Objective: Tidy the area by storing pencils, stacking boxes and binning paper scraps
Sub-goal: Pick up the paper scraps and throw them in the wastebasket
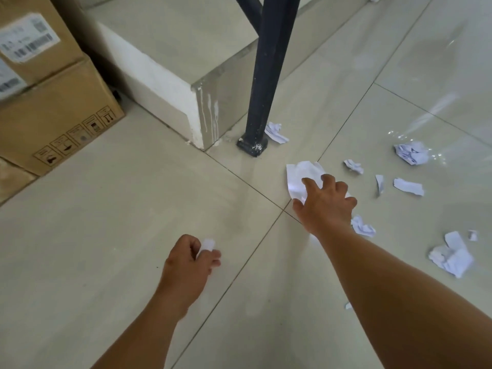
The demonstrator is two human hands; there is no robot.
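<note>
White paper scraps lie scattered over the tiled floor on the right. My right hand (pixel 326 206) is spread open, fingers resting on a flat torn sheet (pixel 302 177). My left hand (pixel 190 265) is closed around a small white paper scrap (pixel 207 245) that pokes out between the fingers. Crumpled pieces lie nearby: one by the black post (pixel 277 132), one at the far right (pixel 411 153), one beside my right wrist (pixel 362 227), and a larger wad (pixel 451 255) lower right. Two stacked cardboard boxes (pixel 53 107) stand at the left.
A black metal post (pixel 262 83) with a foot stands on the floor beside a raised tiled step (pixel 173 75). Small torn strips (pixel 408 186) lie past my right hand. Bare floor tiles (pixel 106 222) spread across the left and bottom.
</note>
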